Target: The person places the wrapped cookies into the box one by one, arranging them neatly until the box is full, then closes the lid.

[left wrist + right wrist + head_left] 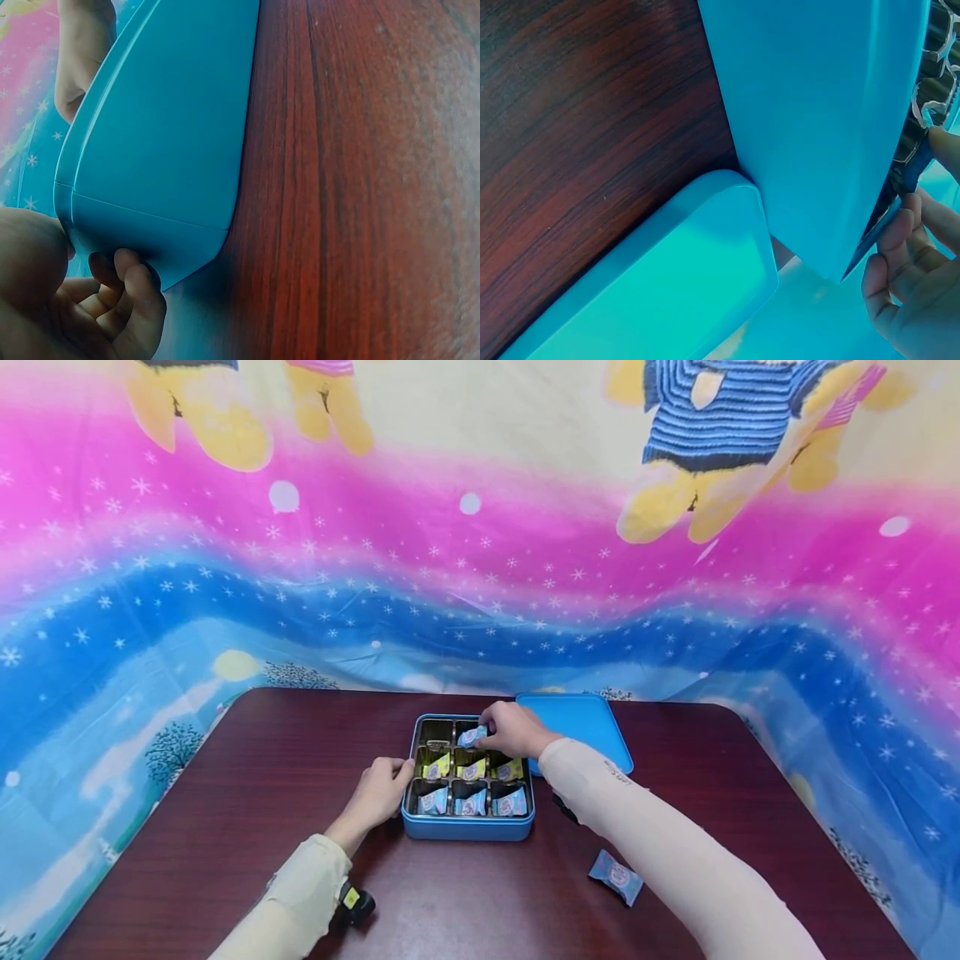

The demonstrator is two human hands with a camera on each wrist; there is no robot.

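A blue box (468, 829) with a divided black and gold insert stands mid-table. Three blue wrapped candies (470, 802) lie in its front row, three yellow wrapped candies (472, 769) in its middle row. My right hand (516, 727) pinches another blue wrapped candy (471, 737) between thumb and fingers at the back middle compartment; in the right wrist view the candy (915, 166) is partly covered by the fingers. That hand hides the back right compartment. At the box's left side, my left hand (381, 791) holds the wall, its fingers (142, 289) curled against it and the thumb by the rim.
The blue lid (577, 727) lies behind and right of the box, partly under the right forearm. One loose blue wrapped candy (617, 877) rests on the dark red wooden table (285, 777) beside that forearm. A patterned cloth (480, 577) hangs behind the table.
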